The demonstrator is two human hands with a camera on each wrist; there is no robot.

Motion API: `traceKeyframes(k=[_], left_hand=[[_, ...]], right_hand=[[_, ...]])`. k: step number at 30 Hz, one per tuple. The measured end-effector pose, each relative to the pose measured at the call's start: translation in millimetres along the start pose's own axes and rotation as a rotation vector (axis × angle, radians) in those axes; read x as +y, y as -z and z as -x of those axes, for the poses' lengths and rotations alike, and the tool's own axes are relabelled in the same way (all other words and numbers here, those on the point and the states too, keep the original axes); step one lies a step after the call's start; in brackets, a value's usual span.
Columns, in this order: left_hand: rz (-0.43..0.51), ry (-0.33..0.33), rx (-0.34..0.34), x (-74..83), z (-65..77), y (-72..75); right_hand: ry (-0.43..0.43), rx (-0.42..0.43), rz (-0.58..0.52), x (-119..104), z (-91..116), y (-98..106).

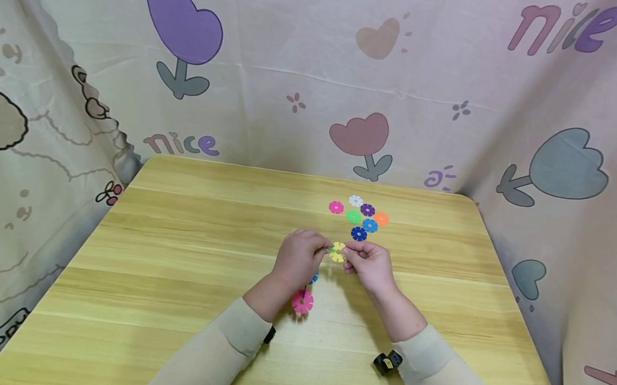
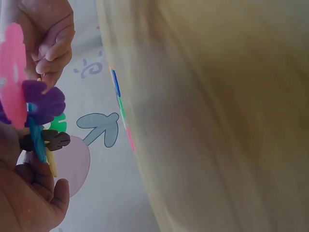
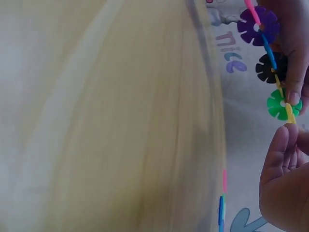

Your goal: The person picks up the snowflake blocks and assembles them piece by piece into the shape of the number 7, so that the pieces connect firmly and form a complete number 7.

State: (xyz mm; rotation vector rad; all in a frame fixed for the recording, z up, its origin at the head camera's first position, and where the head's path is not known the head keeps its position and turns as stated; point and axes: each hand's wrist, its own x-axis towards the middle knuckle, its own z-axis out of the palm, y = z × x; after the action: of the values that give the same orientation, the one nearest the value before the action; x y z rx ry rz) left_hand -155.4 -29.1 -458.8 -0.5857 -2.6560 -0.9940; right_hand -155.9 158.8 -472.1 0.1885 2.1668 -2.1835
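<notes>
My left hand (image 1: 299,254) grips a chain of snowflake discs slotted into each other at right angles. In the right wrist view the chain runs from a pink disc through purple (image 3: 257,26), blue (image 3: 269,50), black (image 3: 266,68) and yellow to a green disc (image 3: 276,106). A yellow disc (image 1: 338,252) stands at the green end, pinched between thumb and fingertips of my right hand (image 1: 373,268). The pink disc (image 1: 302,302) hangs toward me below my left wrist. Left fingers hide the chain's middle in the head view. Both hands are raised above the table.
Several loose discs lie flat on the wooden table (image 1: 182,238) just beyond my hands, among them a white (image 1: 356,201), a light green (image 1: 354,216), an orange (image 1: 382,218) and a dark blue disc (image 1: 359,234). A printed curtain (image 1: 273,59) hangs behind the table and along both sides.
</notes>
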Motion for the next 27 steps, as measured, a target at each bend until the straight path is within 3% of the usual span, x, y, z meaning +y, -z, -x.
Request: traceKeyframes(k=[4,16,22,27], left_hand=[[-0.018,0.000,-0.009,-1.6,1.2,-1.3],[-0.029,0.021,-0.027,-4.5,1.7,0.2],[-0.018,0.021,-0.019,-4.1,3.0,1.4],[-0.008,0.026,-0.021,-3.3,3.5,1.3]], right_hand=[[0.046,0.001,0.088,3,-3,6],[0.114,0.035,0.211,4,-21,28],[0.163,0.052,0.374,1,-30,33],[0.147,0.044,0.508,1,-42,38]])
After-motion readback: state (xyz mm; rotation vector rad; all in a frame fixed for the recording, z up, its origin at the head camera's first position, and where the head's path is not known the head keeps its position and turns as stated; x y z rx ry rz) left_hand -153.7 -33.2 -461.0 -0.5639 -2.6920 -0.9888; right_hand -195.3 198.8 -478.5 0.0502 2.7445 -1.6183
